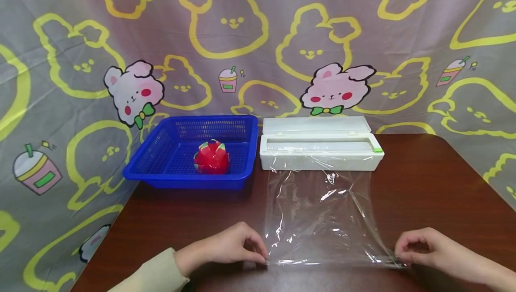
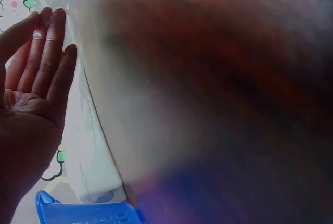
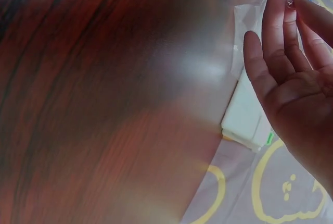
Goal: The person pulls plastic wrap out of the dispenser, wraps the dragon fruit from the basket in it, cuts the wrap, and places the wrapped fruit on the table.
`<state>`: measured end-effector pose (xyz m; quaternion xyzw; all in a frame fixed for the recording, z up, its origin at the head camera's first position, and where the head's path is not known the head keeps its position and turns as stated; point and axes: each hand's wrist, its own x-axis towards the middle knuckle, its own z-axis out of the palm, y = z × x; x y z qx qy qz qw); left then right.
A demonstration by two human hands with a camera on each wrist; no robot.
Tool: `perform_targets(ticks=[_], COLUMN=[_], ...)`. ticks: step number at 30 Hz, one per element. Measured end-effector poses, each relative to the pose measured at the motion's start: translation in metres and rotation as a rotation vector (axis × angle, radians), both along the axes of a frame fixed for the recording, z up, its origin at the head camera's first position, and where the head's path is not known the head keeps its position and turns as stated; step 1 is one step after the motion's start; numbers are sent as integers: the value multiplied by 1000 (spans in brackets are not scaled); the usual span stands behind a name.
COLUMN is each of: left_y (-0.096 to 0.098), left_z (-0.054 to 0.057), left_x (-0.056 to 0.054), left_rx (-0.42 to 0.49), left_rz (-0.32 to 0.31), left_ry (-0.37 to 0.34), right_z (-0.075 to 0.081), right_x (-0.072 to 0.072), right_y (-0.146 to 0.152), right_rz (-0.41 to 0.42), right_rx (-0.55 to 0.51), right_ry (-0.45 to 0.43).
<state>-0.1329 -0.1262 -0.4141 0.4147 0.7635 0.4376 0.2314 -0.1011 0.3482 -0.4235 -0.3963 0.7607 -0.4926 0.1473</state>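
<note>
- Head view: my left hand (image 1: pixel 230 245) pinches the near left corner of the clear cling film (image 1: pixel 314 234), my right hand (image 1: pixel 439 254) the near right corner; the sheet stretches to the white wrap dispenser (image 1: pixel 375 163) on the far side of the table (image 1: pixel 435 184).
- The film's right side runs in diagonal creases toward my right fingers; uneven pull could, I judge, skew or tear it.
- If I let the near edge sag, it would probably fold over and cling to itself.
- Too hard a tug might drag the dispenser nearer, since neither of my hands braces it.
- Slack film under the green slider (image 1: pixel 377 150), at the dispenser's right end, may cut raggedly.
- The dragon fruit (image 1: pixel 212 158) sits in the blue basket (image 1: pixel 181 178) at left; swinging the sheet that way could snag its rim.
</note>
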Motion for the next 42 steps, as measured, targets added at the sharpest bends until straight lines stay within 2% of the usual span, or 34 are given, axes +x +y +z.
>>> perform_targets(ticks=[6, 13, 18, 26, 32, 42], left_y=[1, 0, 3, 3, 4, 3], left_z=[-3, -3, -2, -3, -4, -4], left_x=[-2, -2, 1, 3, 5, 4], left_rx=[-15, -67, -123, -144, -177, -169], left_rz=[-17, -21, -53, -87, -130, -174], left_ry=[-2, 0, 18, 16, 58, 51], right_z=[-6, -11, -14, -18, -16, -16], right_x=[-1, -2, -1, 3, 5, 6], right_y=[-1, -3, -5, -10, -11, -12], right_rz=[46, 61, 104, 115, 128, 131], right_rx=[3, 32, 37, 40, 46, 49], right_ry=[29, 70, -21, -34, -89, -60])
